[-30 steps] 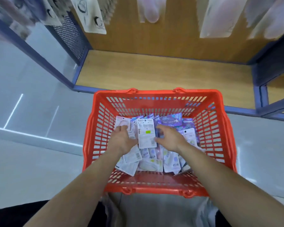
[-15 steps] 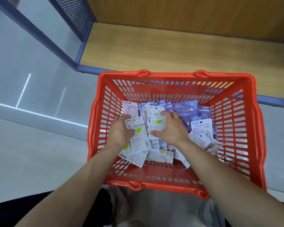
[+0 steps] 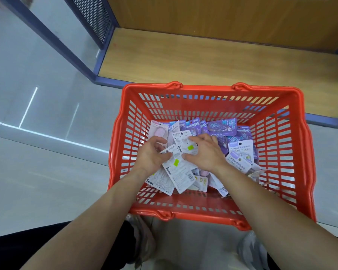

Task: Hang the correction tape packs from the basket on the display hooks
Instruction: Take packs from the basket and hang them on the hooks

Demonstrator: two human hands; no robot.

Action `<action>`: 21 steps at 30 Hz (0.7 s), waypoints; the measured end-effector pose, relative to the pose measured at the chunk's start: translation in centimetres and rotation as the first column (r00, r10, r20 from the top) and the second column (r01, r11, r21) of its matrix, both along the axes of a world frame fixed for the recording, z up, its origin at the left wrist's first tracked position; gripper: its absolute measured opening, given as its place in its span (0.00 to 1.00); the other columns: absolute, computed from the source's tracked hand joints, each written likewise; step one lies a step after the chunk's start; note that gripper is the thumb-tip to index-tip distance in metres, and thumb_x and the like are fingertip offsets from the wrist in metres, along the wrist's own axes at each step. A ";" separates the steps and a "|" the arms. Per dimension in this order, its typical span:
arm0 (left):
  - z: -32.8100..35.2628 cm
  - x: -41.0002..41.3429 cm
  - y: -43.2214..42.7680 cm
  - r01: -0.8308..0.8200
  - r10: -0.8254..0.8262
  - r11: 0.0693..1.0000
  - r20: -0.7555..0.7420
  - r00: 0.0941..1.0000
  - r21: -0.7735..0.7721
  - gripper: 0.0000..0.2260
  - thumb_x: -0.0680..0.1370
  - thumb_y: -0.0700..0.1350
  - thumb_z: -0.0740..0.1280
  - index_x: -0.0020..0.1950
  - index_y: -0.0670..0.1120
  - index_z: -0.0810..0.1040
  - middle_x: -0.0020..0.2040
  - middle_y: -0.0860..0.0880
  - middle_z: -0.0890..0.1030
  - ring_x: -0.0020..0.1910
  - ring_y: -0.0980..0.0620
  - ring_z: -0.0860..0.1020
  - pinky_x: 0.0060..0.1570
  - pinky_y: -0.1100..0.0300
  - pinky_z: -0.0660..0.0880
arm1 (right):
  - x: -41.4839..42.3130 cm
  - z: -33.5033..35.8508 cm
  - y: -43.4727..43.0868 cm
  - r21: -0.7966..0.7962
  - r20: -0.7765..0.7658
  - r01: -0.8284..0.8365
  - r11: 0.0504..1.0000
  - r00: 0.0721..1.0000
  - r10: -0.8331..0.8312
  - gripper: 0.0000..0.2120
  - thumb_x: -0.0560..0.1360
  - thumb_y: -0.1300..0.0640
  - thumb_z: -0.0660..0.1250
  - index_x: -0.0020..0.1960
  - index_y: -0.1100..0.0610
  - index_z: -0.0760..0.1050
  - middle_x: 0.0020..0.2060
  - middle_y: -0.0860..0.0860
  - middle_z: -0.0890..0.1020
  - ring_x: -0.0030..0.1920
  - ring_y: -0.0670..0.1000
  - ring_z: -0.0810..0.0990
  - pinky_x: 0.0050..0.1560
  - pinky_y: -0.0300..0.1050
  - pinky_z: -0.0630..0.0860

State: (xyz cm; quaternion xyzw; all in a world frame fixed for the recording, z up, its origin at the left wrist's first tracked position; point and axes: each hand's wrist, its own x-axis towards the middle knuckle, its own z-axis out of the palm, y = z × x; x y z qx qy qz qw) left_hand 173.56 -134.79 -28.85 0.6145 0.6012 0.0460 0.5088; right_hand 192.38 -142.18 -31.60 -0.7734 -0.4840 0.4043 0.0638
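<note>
Red basket set on floor, just before wooden shelf base. Packs heaped inside: purple at far side, white nearer. Left hand curled round white packs, thumb pressed on top. Right hand clamped on upper pack with green sticker, pinched between fingers and thumb. Both hands placed inside basket.

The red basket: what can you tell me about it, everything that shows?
The red basket looks like moulded plastic, with slotted walls, a thick rim and handle clips on its near and far edges. It stands upright on the pale floor. Inside lie heaped correction tape packs, some gripped by the left hand and right hand.
</note>
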 end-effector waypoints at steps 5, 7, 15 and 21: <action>-0.4 -0.4 0.5 -0.095 0.096 0.995 -0.022 0.995 0.022 0.10 0.75 0.38 0.76 0.52 0.47 0.79 0.39 0.52 0.76 0.35 0.53 0.77 0.24 0.69 0.70 | 0.0 0.1 -0.2 -0.062 0.018 -0.016 0.998 1.000 0.018 0.51 0.63 0.26 0.73 0.79 0.43 0.61 0.72 0.49 0.68 0.75 0.57 0.60 0.72 0.56 0.67; -0.7 -0.7 0.7 -0.131 0.132 0.991 -0.030 0.991 0.026 0.11 0.75 0.39 0.76 0.53 0.47 0.78 0.41 0.53 0.76 0.36 0.54 0.77 0.26 0.70 0.70 | -0.5 0.3 0.0 -0.079 0.050 -0.035 0.996 0.998 0.039 0.55 0.61 0.22 0.71 0.80 0.45 0.58 0.73 0.50 0.67 0.75 0.57 0.59 0.73 0.57 0.67; -1.1 -1.3 0.8 -0.136 0.140 0.989 -0.064 0.988 0.063 0.10 0.76 0.43 0.75 0.53 0.51 0.78 0.47 0.56 0.76 0.42 0.57 0.78 0.37 0.62 0.72 | -1.1 0.5 0.8 -0.095 0.064 0.026 0.995 0.998 -0.020 0.48 0.69 0.34 0.73 0.81 0.52 0.57 0.74 0.54 0.68 0.75 0.61 0.62 0.72 0.58 0.67; -1.2 0.1 1.0 -0.199 0.199 0.980 0.039 0.979 0.013 0.07 0.77 0.42 0.75 0.49 0.52 0.79 0.50 0.52 0.82 0.48 0.50 0.83 0.48 0.54 0.80 | -0.1 1.9 -0.4 -0.014 -0.055 0.051 0.999 0.997 -0.052 0.28 0.78 0.50 0.64 0.77 0.53 0.66 0.64 0.54 0.79 0.67 0.59 0.70 0.69 0.56 0.65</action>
